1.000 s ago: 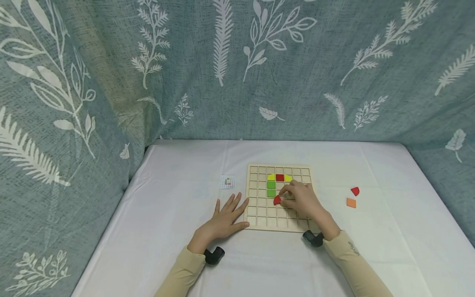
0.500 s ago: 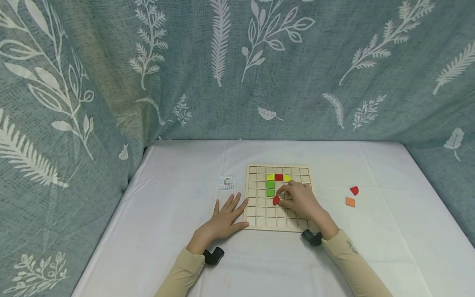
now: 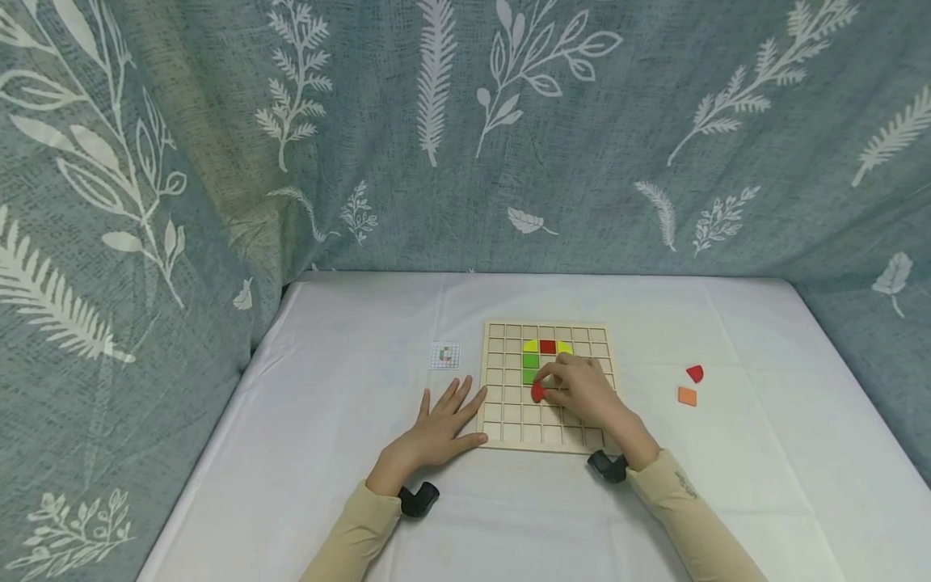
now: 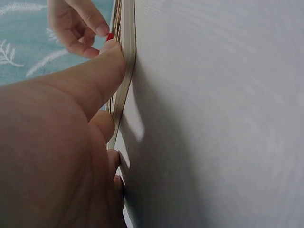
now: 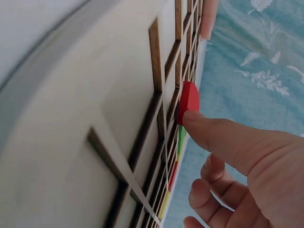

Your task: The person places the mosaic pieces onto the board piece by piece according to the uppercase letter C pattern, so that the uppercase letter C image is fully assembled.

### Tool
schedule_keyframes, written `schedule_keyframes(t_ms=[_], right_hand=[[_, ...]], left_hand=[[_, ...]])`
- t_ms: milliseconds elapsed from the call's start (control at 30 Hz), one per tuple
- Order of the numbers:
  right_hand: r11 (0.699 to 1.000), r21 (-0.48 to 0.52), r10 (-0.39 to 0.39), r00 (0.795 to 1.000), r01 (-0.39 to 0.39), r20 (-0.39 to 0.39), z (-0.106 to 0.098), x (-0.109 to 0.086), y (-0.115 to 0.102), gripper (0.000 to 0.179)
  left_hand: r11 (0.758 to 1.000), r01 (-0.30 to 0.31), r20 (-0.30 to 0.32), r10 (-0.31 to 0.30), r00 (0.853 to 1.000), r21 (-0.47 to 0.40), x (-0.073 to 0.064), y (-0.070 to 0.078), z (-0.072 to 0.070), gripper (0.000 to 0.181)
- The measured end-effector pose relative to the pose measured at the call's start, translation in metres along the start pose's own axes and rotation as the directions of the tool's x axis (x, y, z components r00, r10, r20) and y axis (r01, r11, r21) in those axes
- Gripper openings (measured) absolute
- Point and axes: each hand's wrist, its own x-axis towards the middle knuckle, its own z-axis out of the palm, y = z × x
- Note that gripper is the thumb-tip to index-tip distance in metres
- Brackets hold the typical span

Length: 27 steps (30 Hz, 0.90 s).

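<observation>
A wooden grid board (image 3: pixel 509 436) lies on the white-covered table. My right hand (image 3: pixel 582 390) is over its middle, holding a red quarter-round tile (image 3: pixel 537 393) just below the green tiles (image 3: pixel 531 369). In the right wrist view the thumb (image 5: pixel 202 126) is against the red tile (image 5: pixel 189 100), which stands slightly proud of the grid. A red square tile (image 3: pixel 548 347) sits in an upper row between two yellow rounded tiles (image 3: pixel 531 346). My left hand (image 3: pixel 431 438) lies spread on the table, its thumb and index fingertips at the board's left edge.
Right of the board lie a loose red quarter-round tile (image 3: pixel 695 373) and an orange square tile (image 3: pixel 687 396). A small printed pattern card (image 3: pixel 445 356) is left of the board. A blue-green leaf-patterned curtain (image 3: pixel 465 210) hangs behind the table.
My right hand has shifted slightly left with the red quarter-round tile, which has turned a little and now lies nearer the cell below the green tiles. The left hand stays in place.
</observation>
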Motion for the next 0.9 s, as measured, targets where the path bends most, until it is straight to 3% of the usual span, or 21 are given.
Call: schedule_keyframes(t_ms=[233,433,600,900], right_hand=[[0.999,-0.024,-0.047,0.999,0.047,-0.019,0.0042,0.0022,-0.0035,0.017],[0.999,-0.034,-0.028,0.999,0.027,-0.041,0.0052,0.0024,-0.006,0.018],[0.998,-0.063,-0.013,1.0,0.012,-0.017,0.0076,0.0037,-0.0074,0.026],[0.998,-0.066,-0.023,1.0,0.024,0.008,0.009,0.005,-0.0081,0.021]], left_hand=[[1.0,-0.006,0.002,0.006,1.0,0.013,0.0006,-0.0017,0.001,0.07],[1.0,-0.005,0.001,0.005,1.0,0.02,0.0007,-0.0027,0.0009,0.07],[1.0,-0.005,0.008,0.005,1.0,0.021,0.0005,-0.0023,-0.0001,0.07],[1.0,-0.008,0.011,0.008,1.0,0.016,0.0003,-0.0025,-0.0004,0.07]])
